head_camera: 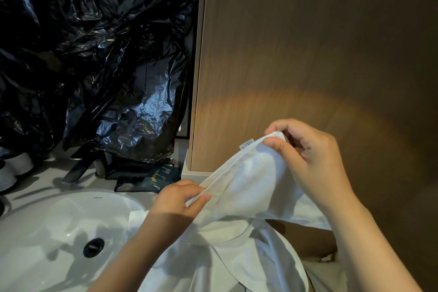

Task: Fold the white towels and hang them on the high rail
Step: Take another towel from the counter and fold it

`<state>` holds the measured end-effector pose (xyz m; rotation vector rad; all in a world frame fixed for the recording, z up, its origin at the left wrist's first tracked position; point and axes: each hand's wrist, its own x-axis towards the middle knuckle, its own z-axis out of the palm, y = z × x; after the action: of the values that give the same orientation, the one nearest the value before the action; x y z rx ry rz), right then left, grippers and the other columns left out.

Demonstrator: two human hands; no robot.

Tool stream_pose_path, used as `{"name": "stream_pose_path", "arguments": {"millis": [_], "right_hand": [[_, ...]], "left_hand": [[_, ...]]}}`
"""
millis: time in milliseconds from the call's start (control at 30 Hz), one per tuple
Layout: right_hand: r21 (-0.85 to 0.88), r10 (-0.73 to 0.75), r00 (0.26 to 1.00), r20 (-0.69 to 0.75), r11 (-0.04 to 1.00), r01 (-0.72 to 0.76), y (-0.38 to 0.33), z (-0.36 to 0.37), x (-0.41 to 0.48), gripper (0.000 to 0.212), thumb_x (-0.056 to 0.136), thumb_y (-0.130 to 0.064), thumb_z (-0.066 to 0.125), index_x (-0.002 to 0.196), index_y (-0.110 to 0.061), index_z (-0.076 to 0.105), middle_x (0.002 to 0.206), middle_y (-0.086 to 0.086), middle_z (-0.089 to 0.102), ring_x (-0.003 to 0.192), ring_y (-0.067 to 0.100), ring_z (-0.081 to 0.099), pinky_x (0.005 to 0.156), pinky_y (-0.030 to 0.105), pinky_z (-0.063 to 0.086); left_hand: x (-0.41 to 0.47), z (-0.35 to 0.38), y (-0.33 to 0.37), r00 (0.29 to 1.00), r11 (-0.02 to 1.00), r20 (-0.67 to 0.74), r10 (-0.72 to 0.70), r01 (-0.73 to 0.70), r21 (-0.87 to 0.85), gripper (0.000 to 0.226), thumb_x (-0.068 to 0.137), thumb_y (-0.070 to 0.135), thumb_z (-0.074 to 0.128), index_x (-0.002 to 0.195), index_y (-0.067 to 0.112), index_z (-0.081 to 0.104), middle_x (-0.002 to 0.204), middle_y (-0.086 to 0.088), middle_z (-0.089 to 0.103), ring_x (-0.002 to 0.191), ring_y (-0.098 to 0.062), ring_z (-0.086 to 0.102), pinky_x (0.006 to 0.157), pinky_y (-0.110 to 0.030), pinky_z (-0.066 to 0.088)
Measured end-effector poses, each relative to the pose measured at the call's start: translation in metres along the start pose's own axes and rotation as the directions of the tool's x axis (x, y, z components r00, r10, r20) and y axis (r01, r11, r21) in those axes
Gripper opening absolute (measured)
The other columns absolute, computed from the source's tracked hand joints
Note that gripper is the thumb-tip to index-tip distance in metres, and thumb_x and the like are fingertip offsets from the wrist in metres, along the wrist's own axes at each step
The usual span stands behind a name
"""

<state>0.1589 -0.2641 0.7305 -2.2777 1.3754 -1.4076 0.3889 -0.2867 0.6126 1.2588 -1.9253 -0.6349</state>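
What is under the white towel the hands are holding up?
More white cloth lies below the towel, beside the sink. The left hand and right hand pinch its edge. Whatever lies beneath that cloth is covered.

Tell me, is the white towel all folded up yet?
Not yet. The white towel hangs loose and rumpled; the right hand pinches its top corner, the left hand pinches its edge.

White towel [248, 187] runs off the bottom edge, lower end unseen. Tag [247, 144] at its top corner: print too small to read. Sink [35, 232] cut by left and bottom edges. Black plastic sheet [94, 54] hides the faucet [75, 169] top. Dark packets [161, 178]: lettering unreadable. White cups [14, 166] clipped at left edge.
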Motion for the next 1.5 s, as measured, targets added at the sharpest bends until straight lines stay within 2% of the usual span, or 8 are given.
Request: {"name": "stream_pose_path", "arguments": {"millis": [133, 267, 400, 733, 867, 1100, 1267, 1500], "right_hand": [[0.0, -0.007, 0.996, -0.087, 1.0, 0.007, -0.001, -0.002, 0.01, 0.006, 0.092, -0.034, 0.06, 0.097, -0.034, 0.064, 0.092, -0.024, 0.064, 0.094, 0.0, 0.061, 0.074, 0.005, 0.046], [-0.008, -0.009, 0.982, -0.189, 1.0, 0.008, -0.002, -0.011, 0.027, 0.005, 0.095, -0.028, 0.061, 0.096, -0.032, 0.064, 0.09, -0.025, 0.063, 0.093, -0.001, 0.06, 0.074, 0.004, 0.045], [-0.023, -0.01, 0.971, -0.239, 1.0, 0.004, -0.001, -0.015, 0.039, 0.007, 0.096, -0.027, 0.061, 0.094, -0.033, 0.063, 0.09, -0.025, 0.062, 0.092, -0.004, 0.059, 0.072, 0.003, 0.044], [-0.016, 0.009, 0.89, -0.457, 1.0, -0.019, 0.005, -0.037, 0.055, 0.008, 0.099, -0.028, 0.056, 0.095, -0.027, 0.063, 0.085, -0.022, 0.062, 0.083, -0.001, 0.059, 0.064, 0.004, 0.044], [-0.011, 0.052, 0.885, -0.463, 0.998, -0.064, 0.017, -0.037, 0.048, 0.009, 0.098, -0.029, 0.055, 0.094, -0.029, 0.063, 0.085, -0.02, 0.062, 0.079, 0.0, 0.059, 0.06, 0.006, 0.046], [-0.073, 0.222, 0.904, -0.365, 0.961, -0.265, 0.068, -0.018, 0.022, 0.006, 0.096, -0.03, 0.058, 0.093, -0.032, 0.063, 0.082, -0.023, 0.063, 0.084, -0.005, 0.06, 0.06, 0.007, 0.045], [-0.171, 0.31, 0.889, -0.338, 0.908, -0.382, 0.096, -0.009, 0.004, 0.006, 0.097, -0.034, 0.057, 0.094, -0.031, 0.062, 0.084, -0.019, 0.063, 0.081, 0.005, 0.061, 0.063, 0.022, 0.046], [-0.192, 0.39, 0.85, -0.355, 0.859, -0.474, 0.109, -0.009, -0.012, 0.012, 0.097, -0.033, 0.055, 0.094, -0.027, 0.065, 0.086, -0.012, 0.066, 0.082, 0.011, 0.059, 0.064, 0.031, 0.047]], "left_hand": [[0.004, -0.008, -0.011, 1.0, 1.0, -0.005, 0.008, -0.008, 0.017, 0.023, 0.09, 0.021, 0.067, 0.068, 0.014, 0.071, 0.072, 0.006, 0.064, 0.074, -0.007, 0.057, 0.068, -0.016, 0.041], [0.01, -0.019, -0.027, 0.997, 0.997, -0.082, -0.006, 0.011, 0.07, 0.016, 0.091, 0.017, 0.065, 0.081, 0.011, 0.075, 0.075, 0.013, 0.059, 0.077, -0.01, 0.057, 0.067, -0.007, 0.036], [0.02, -0.028, -0.034, 0.977, 0.986, -0.208, 0.039, -0.004, 0.165, 0.015, 0.096, 0.015, 0.056, 0.087, 0.011, 0.068, 0.081, 0.004, 0.056, 0.077, -0.017, 0.055, 0.067, -0.026, 0.036], [0.072, -0.111, 0.024, 0.806, 0.959, -0.521, 0.282, -0.252, 0.131, 0.032, 0.094, 0.028, 0.042, 0.063, 0.026, 0.037, 0.059, 0.005, 0.042, 0.059, -0.003, 0.043, 0.053, -0.012, 0.032], [0.078, -0.125, 0.022, 0.857, 0.943, -0.398, 0.328, -0.321, 0.086, 0.04, 0.091, 0.035, 0.045, 0.059, 0.012, 0.04, 0.061, 0.0, 0.04, 0.053, -0.005, 0.035, 0.049, -0.02, 0.028], [0.084, -0.097, -0.014, 0.969, 0.935, -0.107, 0.223, -0.181, 0.306, 0.034, 0.095, 0.041, 0.053, 0.064, 0.027, 0.053, 0.064, 0.009, 0.052, 0.063, -0.008, 0.05, 0.057, -0.022, 0.035], [0.086, -0.079, -0.016, 0.983, 0.898, -0.07, 0.17, -0.125, 0.421, 0.02, 0.093, 0.039, 0.059, 0.09, 0.02, 0.065, 0.084, 0.008, 0.055, 0.077, -0.014, 0.05, 0.066, -0.028, 0.032], [0.072, -0.074, -0.012, 0.969, 0.942, -0.118, 0.219, -0.179, 0.283, 0.011, 0.091, 0.033, 0.063, 0.081, 0.027, 0.063, 0.076, 0.014, 0.059, 0.075, 0.0, 0.054, 0.063, -0.02, 0.039]]}}
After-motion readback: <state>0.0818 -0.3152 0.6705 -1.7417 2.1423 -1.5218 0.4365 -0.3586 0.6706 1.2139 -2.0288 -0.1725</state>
